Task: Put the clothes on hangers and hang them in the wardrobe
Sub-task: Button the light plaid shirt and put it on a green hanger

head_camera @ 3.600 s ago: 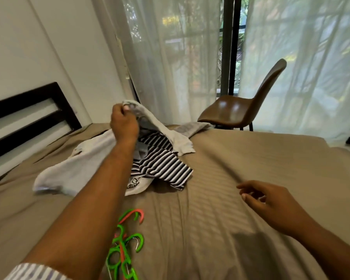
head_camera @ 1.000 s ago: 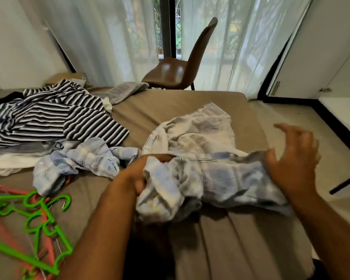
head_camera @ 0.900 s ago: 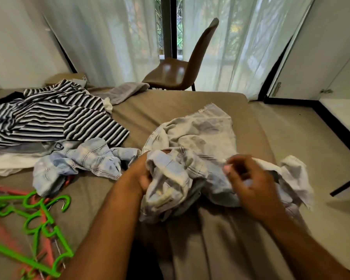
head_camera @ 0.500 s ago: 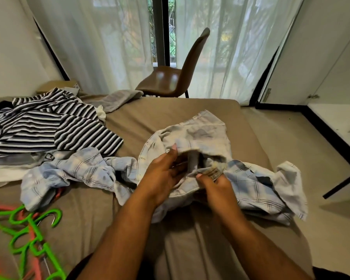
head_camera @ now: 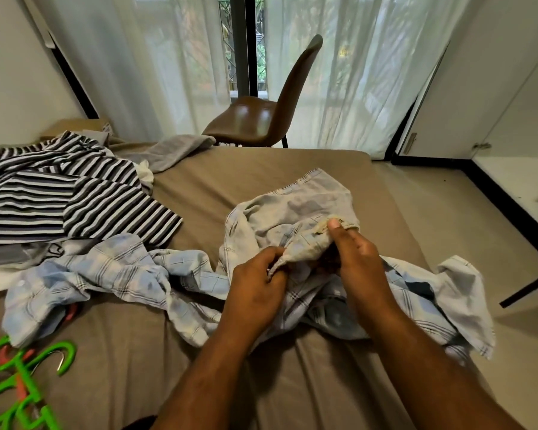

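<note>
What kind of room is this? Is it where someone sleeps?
Most likely a bedroom: a brown-sheeted bed strewn with clothes such as the pale blue plaid shirt, green plastic hangers lying ready, and tall white cupboard doors, probably a wardrobe.

Quick count: one plaid shirt [head_camera: 292, 212] in the fingers [head_camera: 274, 259], one striped pile [head_camera: 75, 197] to their left (one top or two, can't tell), one grey piece [head_camera: 174, 150] and one chair [head_camera: 255, 116] beyond. Hangers [head_camera: 48, 349] are too tangled to count.
</note>
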Demonstrator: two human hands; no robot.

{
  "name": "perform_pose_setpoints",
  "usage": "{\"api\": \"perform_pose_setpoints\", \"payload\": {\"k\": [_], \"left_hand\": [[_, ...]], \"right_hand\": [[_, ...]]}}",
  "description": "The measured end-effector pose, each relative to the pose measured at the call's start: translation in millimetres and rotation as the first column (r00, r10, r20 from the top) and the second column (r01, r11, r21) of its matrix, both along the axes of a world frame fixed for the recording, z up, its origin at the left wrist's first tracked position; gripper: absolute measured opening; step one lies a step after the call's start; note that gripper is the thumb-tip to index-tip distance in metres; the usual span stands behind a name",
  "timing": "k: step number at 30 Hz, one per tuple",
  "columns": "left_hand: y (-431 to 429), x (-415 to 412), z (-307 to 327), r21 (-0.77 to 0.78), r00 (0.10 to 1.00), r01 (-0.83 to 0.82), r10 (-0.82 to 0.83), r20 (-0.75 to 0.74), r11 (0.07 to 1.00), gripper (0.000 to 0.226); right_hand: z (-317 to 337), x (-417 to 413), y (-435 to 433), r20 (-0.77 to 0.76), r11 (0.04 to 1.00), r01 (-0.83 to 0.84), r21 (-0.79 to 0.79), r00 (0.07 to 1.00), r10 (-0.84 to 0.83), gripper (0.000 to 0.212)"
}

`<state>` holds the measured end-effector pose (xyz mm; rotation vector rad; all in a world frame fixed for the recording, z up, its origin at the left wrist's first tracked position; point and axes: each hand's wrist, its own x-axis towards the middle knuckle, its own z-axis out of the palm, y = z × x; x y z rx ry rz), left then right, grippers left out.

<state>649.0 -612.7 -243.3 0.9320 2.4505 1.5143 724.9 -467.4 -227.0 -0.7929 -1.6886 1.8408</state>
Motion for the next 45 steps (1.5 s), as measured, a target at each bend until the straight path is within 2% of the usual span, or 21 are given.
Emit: {"api": "perform_pose_setpoints", "payload": {"k": [3, 7, 12, 15, 18, 20, 21, 22, 24, 26, 27, 29, 32, 36, 38, 40, 43, 45], "left_hand": [[0, -8, -2, 0.113, 0.997, -0.035, 0.026, 0.077, 0.993, 0.026], [-3, -19, -6, 0.224, 0.973, -0.087, 0.034, 0.228, 0.971, 0.018], [-14, -19, -7, 0.255, 0.929, -0.052, -0.047, 0.367, 0.965, 0.023], [-22, -22, -11, 0.262, 0.895, -0.044, -0.079, 0.440, 0.964, 0.018], [-28, -18, -10, 0.291, 0.873, -0.121, -0.038, 0.486, 0.949, 0.039], [-33, -13, -4, 0.276, 0.850, -0.212, 0.038, 0.525, 0.937, 0.052], [-36, -12, -3, 0.280, 0.842, -0.241, 0.057, 0.536, 0.929, 0.049], [-40, -10, 2, 0.288, 0.830, -0.263, 0.064, 0.555, 0.921, 0.044], [-45, -9, 9, 0.301, 0.781, -0.314, 0.065, 0.621, 0.900, 0.047], [-45, -3, 24, 0.369, 0.717, -0.388, 0.025, 0.697, 0.845, 0.051], [-43, 0, 35, 0.430, 0.694, -0.416, -0.026, 0.719, 0.801, 0.047], [-35, 5, 59, 0.550, 0.686, -0.444, -0.126, 0.716, 0.707, 0.034], [-23, 8, 108, 0.696, 0.713, -0.366, -0.294, 0.636, 0.617, 0.031], [-11, -5, 185, 0.825, 0.777, -0.119, -0.465, 0.424, 0.553, 0.031], [-7, -16, 225, 0.840, 0.830, -0.054, -0.443, 0.338, 0.540, 0.031], [-4, -36, 258, 0.832, 0.893, -0.029, -0.359, 0.270, 0.554, 0.025], [-13, -64, 304, 0.810, 0.945, -0.066, -0.223, 0.237, 0.583, 0.022], [-23, -77, 331, 0.812, 0.953, -0.115, -0.168, 0.253, 0.572, 0.030]], "right_hand": [[1, -11, -1, -0.011, 0.998, -0.010, 0.064, 1.000, 0.011, 0.047], [-3, -26, -2, -0.023, 0.978, -0.069, 0.196, 0.997, 0.075, 0.038], [-12, -31, -5, 0.048, 0.945, -0.134, 0.299, 0.991, 0.125, 0.033], [-12, -21, -8, 0.088, 0.921, -0.194, 0.338, 0.981, 0.174, 0.031], [-13, -7, -12, 0.077, 0.906, -0.172, 0.386, 0.985, 0.154, 0.022], [-20, 1, -13, 0.083, 0.874, -0.068, 0.480, 0.996, 0.032, 0.014], [-23, 5, -14, 0.099, 0.860, -0.051, 0.507, 0.995, 0.001, 0.018], [-25, 9, -16, 0.127, 0.859, -0.085, 0.504, 0.992, 0.023, 0.033], [-27, 16, -21, 0.197, 0.848, -0.257, 0.464, 0.963, 0.184, 0.073], [-27, 23, -33, 0.299, 0.744, -0.379, 0.551, 0.922, 0.248, 0.108], [-27, 26, -41, 0.339, 0.686, -0.379, 0.622, 0.919, 0.200, 0.120], [-27, 27, -60, 0.302, 0.633, -0.246, 0.734, 0.953, 0.019, 0.125], [-28, 24, -80, 0.161, 0.625, -0.031, 0.780, 0.975, -0.153, 0.116], [-31, 14, -69, 0.274, 0.573, -0.051, 0.818, 0.910, -0.310, 0.097], [-19, 10, -51, 0.253, 0.513, -0.046, 0.857, 0.906, -0.340, 0.084], [6, 6, -28, 0.121, 0.496, 0.061, 0.866, 0.937, -0.327, 0.070], [62, 5, 9, -0.117, 0.604, 0.196, 0.772, 0.979, -0.168, 0.068], [97, 4, 33, -0.187, 0.603, 0.253, 0.757, 0.967, -0.171, 0.065]]}}
